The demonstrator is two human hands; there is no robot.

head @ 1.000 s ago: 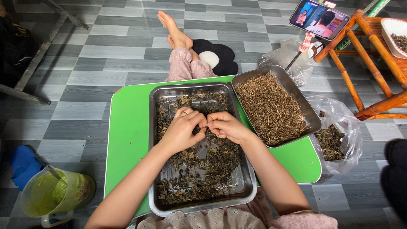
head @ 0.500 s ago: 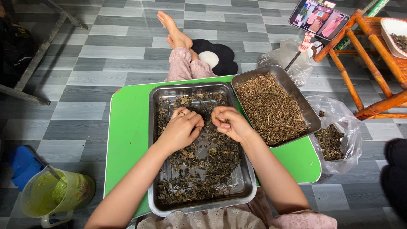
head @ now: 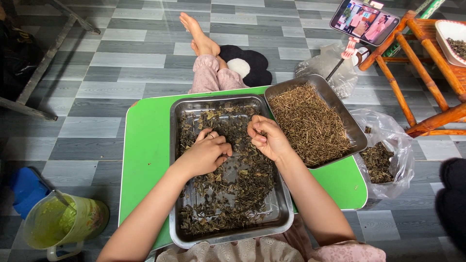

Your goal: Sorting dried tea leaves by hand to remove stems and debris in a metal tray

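Both hands are working over the dried leaves (head: 233, 194) in the steel tray (head: 175, 160) on the green tabletop (head: 145, 145), left hand (head: 206, 154) curled loosely on them, right hand (head: 267, 138) pinching a bit, fingers (head: 257, 131) narrow, nearer the stem tray (head: 310, 123).

We see one screen: a rectangular phone with a lit, colourful display (head: 365, 22), held on a thin stand at the top right, well beyond the far right corner of the green low table (head: 145, 145). Just below the phone, near that same corner, lies a crumpled clear plastic bag (head: 330, 63) on the floor. Beside the table's right edge sits an open clear plastic bag holding dark dried leaves (head: 383, 155). We can make out no labels or signs.
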